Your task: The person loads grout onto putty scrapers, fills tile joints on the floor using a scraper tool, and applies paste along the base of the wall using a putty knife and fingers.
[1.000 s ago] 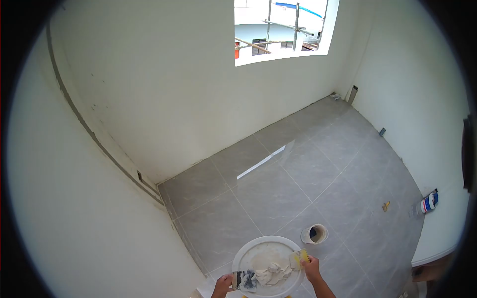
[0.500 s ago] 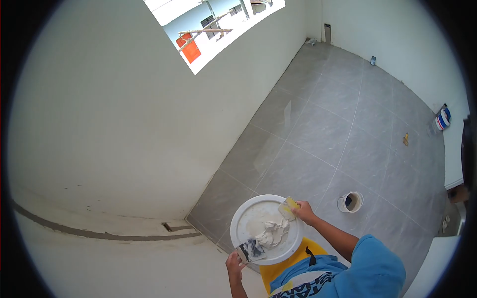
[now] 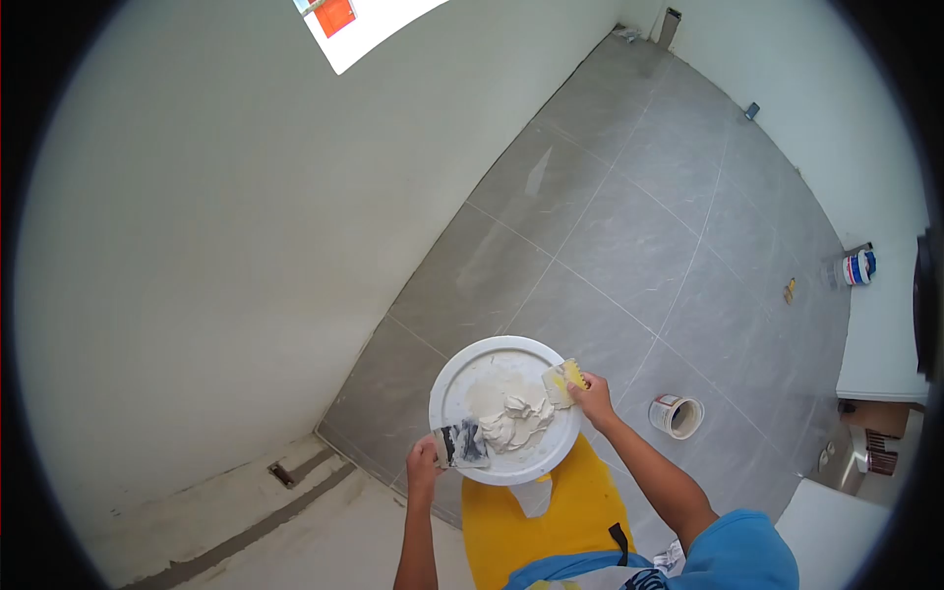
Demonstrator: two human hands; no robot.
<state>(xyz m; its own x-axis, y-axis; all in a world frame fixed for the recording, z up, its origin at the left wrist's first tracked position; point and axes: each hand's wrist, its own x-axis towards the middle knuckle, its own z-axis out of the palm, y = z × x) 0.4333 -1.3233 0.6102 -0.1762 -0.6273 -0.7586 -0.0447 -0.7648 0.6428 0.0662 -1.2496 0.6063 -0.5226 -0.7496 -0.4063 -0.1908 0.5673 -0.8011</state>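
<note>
My left hand (image 3: 422, 464) grips a flat scraper (image 3: 462, 444) smeared black and white, its blade over the left rim of a round white lid (image 3: 447, 388). A pale yellow scraper (image 3: 561, 383) is pinched in my right hand (image 3: 594, 401), over the lid's right rim. Between the two tools, a heap of white putty (image 3: 515, 425) lies on the lid, with a thin smeared layer around it. Below the lid is a yellow plastic seat (image 3: 551, 516), partly covered by it.
To the right, an open bucket (image 3: 677, 417) stands on grey floor tiles (image 3: 629, 256). A blue-and-white container (image 3: 858, 267) and a small yellowish object (image 3: 790, 290) are farther right. A white wall (image 3: 246, 216) rises at left, with a grey-filled channel (image 3: 256, 531) near the bottom left corner.
The view has tilted down, so less of the window and more of the yellow seat shows. Both hands keep their scrapers at the lid's rims; the putty heap looks slightly reshaped.
</note>
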